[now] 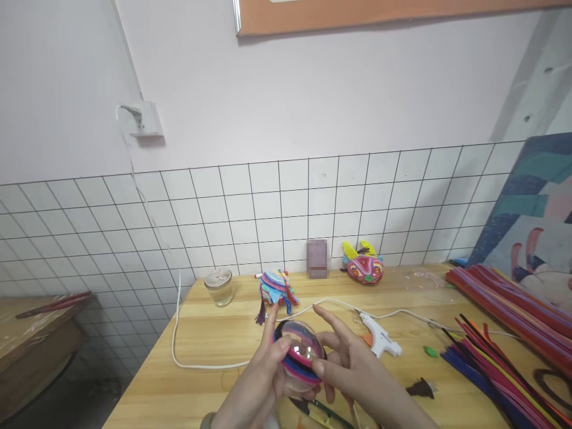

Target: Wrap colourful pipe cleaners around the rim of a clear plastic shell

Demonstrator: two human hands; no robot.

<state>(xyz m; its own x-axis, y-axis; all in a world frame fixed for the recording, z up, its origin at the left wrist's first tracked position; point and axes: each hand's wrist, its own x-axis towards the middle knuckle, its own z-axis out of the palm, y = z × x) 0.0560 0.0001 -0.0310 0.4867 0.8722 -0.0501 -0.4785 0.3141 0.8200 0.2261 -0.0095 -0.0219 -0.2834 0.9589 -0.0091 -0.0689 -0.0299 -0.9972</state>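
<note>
Between my two hands is a clear plastic ball [304, 351], its lower part ringed with fuzzy bands in pink, blue and black. My left hand [264, 376] grips it from the left, thumb laid on the near bands and index finger stretched upward. From the other side my right hand [348, 359] holds it too, with the thumb pressing the pink band and the index finger raised off the surface. Under the hands lies a dark-bladed tool [326, 411], partly hidden. Just right of my right hand rests a white glue gun [379, 335] with an orange trigger.
A lidded glass jar [218, 289], a striped fuzzy craft piece [276, 287] and a pink animal head with yellow ears [365, 266] stand along the back. Loose pipe cleaners [487, 372] and a thick bundle [518, 304] lie right. A white cord [210, 367] crosses the wooden table [156, 393].
</note>
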